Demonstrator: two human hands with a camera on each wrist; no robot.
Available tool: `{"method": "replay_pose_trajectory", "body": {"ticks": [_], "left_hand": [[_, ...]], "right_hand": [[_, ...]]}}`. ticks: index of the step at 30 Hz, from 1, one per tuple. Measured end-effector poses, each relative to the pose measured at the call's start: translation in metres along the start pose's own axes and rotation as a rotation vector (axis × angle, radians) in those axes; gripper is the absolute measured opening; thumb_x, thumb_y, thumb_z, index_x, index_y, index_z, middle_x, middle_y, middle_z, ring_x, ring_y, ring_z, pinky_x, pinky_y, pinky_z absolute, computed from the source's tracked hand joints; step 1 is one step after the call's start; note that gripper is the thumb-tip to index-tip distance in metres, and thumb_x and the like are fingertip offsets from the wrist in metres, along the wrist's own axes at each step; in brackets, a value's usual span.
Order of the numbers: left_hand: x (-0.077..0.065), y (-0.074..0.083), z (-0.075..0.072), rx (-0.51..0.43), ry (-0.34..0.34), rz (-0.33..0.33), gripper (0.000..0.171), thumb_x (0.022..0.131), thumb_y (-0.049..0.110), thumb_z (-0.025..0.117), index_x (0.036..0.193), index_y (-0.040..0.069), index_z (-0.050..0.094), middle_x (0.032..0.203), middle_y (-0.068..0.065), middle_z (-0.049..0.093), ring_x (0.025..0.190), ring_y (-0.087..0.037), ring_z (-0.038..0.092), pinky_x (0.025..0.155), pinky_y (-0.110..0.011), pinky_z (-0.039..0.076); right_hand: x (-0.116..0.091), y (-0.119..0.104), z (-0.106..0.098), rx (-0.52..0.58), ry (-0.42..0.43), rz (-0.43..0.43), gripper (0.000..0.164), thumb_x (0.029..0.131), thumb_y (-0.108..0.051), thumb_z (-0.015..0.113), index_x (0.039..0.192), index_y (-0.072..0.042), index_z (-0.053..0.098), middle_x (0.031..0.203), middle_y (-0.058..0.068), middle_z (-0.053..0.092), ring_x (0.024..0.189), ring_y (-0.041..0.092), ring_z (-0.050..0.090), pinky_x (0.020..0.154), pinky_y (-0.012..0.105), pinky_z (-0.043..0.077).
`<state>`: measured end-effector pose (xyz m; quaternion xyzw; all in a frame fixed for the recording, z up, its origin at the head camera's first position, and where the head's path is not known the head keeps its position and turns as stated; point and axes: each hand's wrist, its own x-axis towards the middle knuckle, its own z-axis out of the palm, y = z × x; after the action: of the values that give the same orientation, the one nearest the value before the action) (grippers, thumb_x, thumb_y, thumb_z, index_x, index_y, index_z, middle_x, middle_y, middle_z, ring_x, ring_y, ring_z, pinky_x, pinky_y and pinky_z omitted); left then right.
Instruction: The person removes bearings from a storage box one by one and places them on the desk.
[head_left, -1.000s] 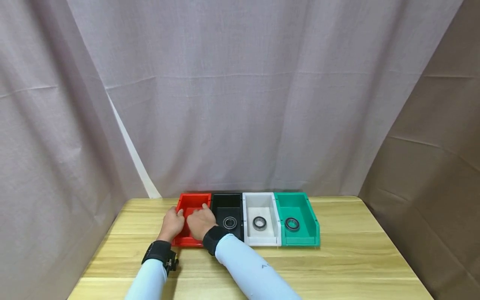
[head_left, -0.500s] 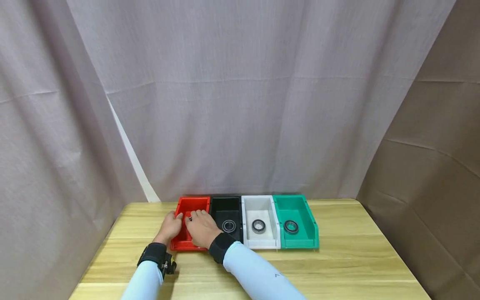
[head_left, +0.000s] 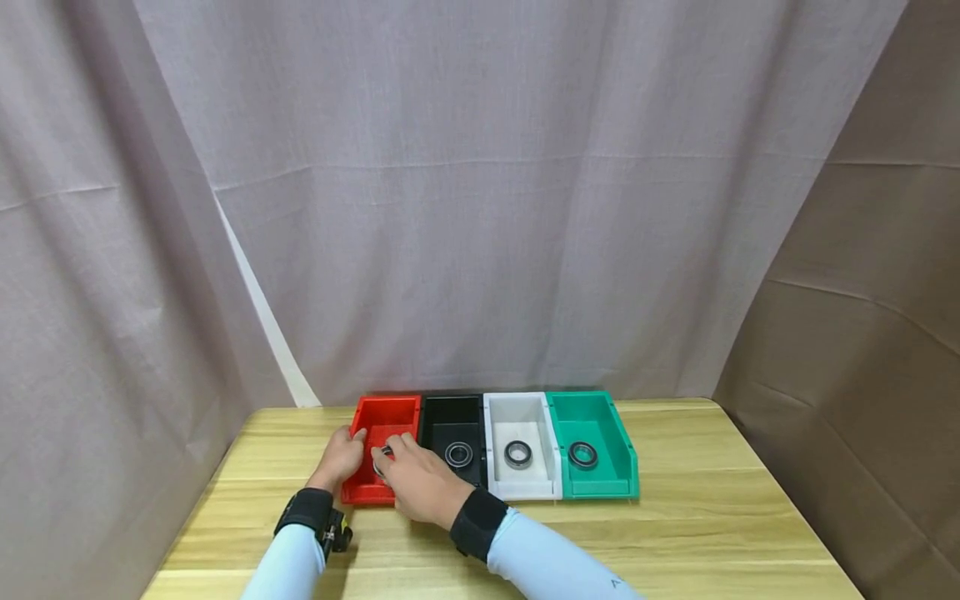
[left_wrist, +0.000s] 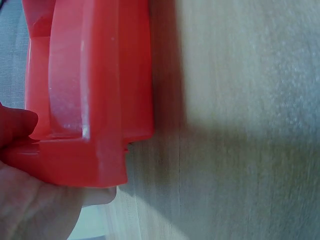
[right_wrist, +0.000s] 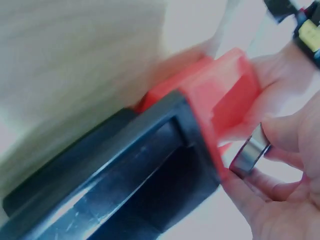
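Pinching: my right grip (head_left: 422,485) is clamping a ring bearing (right_wrist: 251,153) between thumb and fingers.
Bearing spot: showing within the red bin (head_left: 388,400) outline from the head view; can't tell if it's touching the floor.
Offset: bearing is lying far-left of my right palm, at the fingertips; left grip (head_left: 341,457) is sitting near it, across the left wall.
Ring axis: not having a long one; ring is tilting on edge, per right wrist view.
Left side: clamping the red bin's left wall, thumb over the rim.
Right arm: slanting from near right, hand covering the bin's near-right corner, beside the black bin (head_left: 452,417).
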<state>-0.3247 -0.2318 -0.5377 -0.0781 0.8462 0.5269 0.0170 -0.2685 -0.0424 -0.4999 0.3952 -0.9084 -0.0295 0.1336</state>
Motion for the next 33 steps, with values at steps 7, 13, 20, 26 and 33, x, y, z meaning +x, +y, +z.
{"method": "replay_pose_trajectory", "body": {"ticks": [7,13,20,26,33], "left_hand": [[-0.001,0.002,0.0,-0.024,-0.013,-0.016,0.041,0.114,0.02,0.039,0.133,-0.013,0.054,0.112,-0.024,0.062,0.099,-0.03,0.06,0.079,-0.029,0.048],[-0.002,0.002,0.0,-0.036,-0.005,-0.025,0.04,0.114,0.02,0.04,0.132,-0.013,0.054,0.111,-0.025,0.063,0.097,-0.032,0.063,0.078,-0.032,0.053],[-0.002,-0.001,0.003,-0.031,-0.003,-0.004,0.04,0.114,0.019,0.039,0.131,-0.014,0.053,0.111,-0.027,0.062,0.096,-0.032,0.063,0.077,-0.032,0.053],[-0.003,0.0,0.002,-0.026,-0.012,-0.002,0.041,0.115,0.019,0.039,0.133,-0.015,0.051,0.112,-0.028,0.061,0.095,-0.032,0.061,0.075,-0.031,0.05],[-0.003,0.0,0.001,-0.021,-0.014,-0.031,0.04,0.115,0.02,0.039,0.134,-0.013,0.051,0.107,-0.022,0.059,0.095,-0.03,0.058,0.074,-0.03,0.046]], "right_hand": [[-0.027,-0.015,-0.01,0.069,0.014,-0.086,0.049,0.101,-0.028,0.071,0.148,-0.015,0.062,0.131,0.002,0.064,0.109,0.013,0.055,0.092,0.018,0.054],[-0.035,-0.027,-0.004,0.13,-0.029,-0.123,0.049,0.104,-0.03,0.068,0.151,-0.017,0.059,0.135,-0.001,0.062,0.11,0.011,0.053,0.095,0.015,0.051],[-0.039,-0.032,0.002,0.094,-0.018,-0.143,0.049,0.102,-0.031,0.07,0.149,-0.018,0.062,0.13,-0.002,0.064,0.103,0.01,0.052,0.088,0.014,0.05],[-0.043,-0.038,0.001,0.135,-0.073,-0.169,0.044,0.094,-0.023,0.077,0.137,-0.018,0.068,0.115,-0.005,0.065,0.098,0.007,0.055,0.085,0.015,0.05],[-0.046,-0.05,0.009,0.161,-0.191,-0.225,0.037,0.099,-0.033,0.075,0.132,-0.018,0.07,0.111,-0.004,0.067,0.093,0.004,0.055,0.079,0.016,0.05]]}}
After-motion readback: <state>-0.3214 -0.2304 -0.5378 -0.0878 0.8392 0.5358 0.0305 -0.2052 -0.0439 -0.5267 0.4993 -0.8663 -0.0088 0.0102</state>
